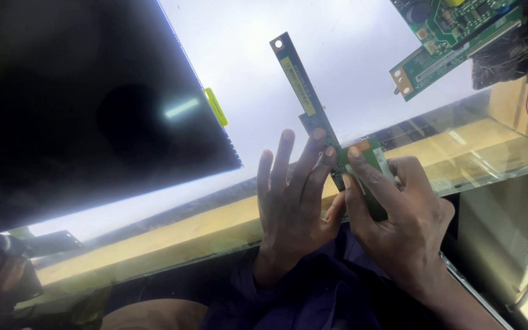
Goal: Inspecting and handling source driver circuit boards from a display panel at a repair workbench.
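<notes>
Both hands meet at frame centre: the narrow green circuit strip is pinched by the right hand, steadied by the left hand's extended fingers; nothing is yet detached.

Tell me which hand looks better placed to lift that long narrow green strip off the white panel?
Probably the right hand: its fingers already wrap the near end of the circuit strip. The left hand only rests open fingertips against the strip, so it looks suited to steadying.
</notes>
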